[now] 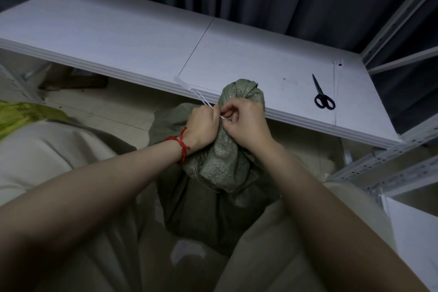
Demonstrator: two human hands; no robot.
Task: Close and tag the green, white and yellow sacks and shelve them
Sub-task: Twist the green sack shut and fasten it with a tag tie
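A green woven sack (220, 168) stands on the floor between my knees, its neck gathered and twisted upward in front of the shelf edge. My left hand (203, 125) grips the neck and pinches a white tag tie (189, 86) whose flat label end sticks out up and left. My right hand (246, 121) pinches the tie's thin strap at the neck. A yellow-green sack (21, 114) lies at the left edge. A red cord is on my left wrist.
A low white shelf board (142, 38) runs across ahead, with black scissors (322, 97) lying on its right part. Grey metal shelf uprights (391, 168) stand at right. Dark curtains hang behind. A pale floor shows under the shelf.
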